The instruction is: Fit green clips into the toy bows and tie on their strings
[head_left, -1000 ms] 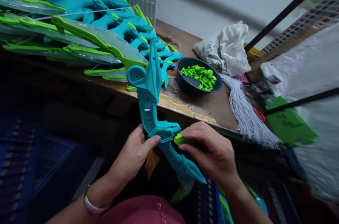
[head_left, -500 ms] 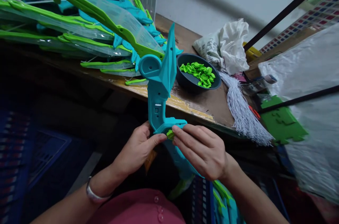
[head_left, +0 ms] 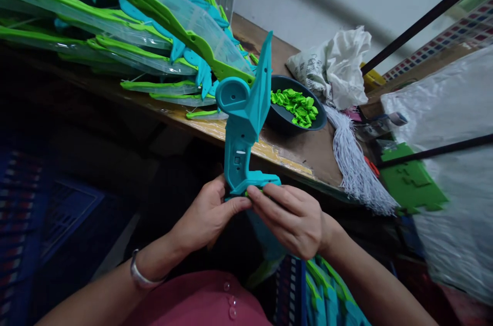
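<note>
The person's left hand (head_left: pixel 210 208) is curled most of the way closed around the bend of one teal, bow-shaped plastic piece (head_left: pixel 238 133), its thumb laid along the near edge. The right hand (head_left: pixel 295 218) has its fingers bent and drawn together at the same edge, where a sliver of one bright green plastic part (head_left: pixel 247 193) shows by the fingertips; the rest of that part is hidden. The teal piece is held up in front of the body, just off the near edge of the brown counter (head_left: pixel 304 154), and one long green-edged clear plastic strip (head_left: pixel 169 19) reaches leftward from behind its top. On the counter stand one dark round bowl (head_left: pixel 287 127) with small green parts too many to count, one crumpled white printed bag (head_left: pixel 348 69), one bundle of white strings (head_left: pixel 352 161) and, leftward, a heap of teal and green-edged pieces (head_left: pixel 123 54), also beyond counting.
</note>
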`<state>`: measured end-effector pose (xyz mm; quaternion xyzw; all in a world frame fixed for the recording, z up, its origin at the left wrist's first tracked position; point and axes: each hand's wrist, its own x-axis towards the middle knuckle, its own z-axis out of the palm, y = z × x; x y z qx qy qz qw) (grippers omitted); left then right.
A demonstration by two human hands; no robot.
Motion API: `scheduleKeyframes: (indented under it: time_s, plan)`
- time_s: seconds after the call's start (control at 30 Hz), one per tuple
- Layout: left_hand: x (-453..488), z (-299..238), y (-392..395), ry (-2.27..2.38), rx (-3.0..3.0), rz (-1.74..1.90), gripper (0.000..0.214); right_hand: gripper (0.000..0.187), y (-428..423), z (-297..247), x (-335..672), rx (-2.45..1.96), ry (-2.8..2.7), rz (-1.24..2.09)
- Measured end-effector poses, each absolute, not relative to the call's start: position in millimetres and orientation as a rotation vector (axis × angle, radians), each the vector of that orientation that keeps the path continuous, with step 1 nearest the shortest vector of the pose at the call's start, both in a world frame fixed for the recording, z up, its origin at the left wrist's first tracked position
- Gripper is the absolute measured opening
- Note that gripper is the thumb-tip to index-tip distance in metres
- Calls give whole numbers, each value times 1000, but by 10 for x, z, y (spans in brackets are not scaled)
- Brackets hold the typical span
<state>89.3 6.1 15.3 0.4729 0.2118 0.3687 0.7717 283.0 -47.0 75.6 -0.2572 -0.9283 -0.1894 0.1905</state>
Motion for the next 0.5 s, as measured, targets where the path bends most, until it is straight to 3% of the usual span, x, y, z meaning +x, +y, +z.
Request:
scheduleKeyframes:
  time_s: [0.33,0.5]
  plan:
    - [854,124,90,514,999,789,25,14,-403,754,2817,-960,-2458,-236]
    - [848,95,56,547,987,801,29,67,-408,675,2783,-1321,-2067,64]
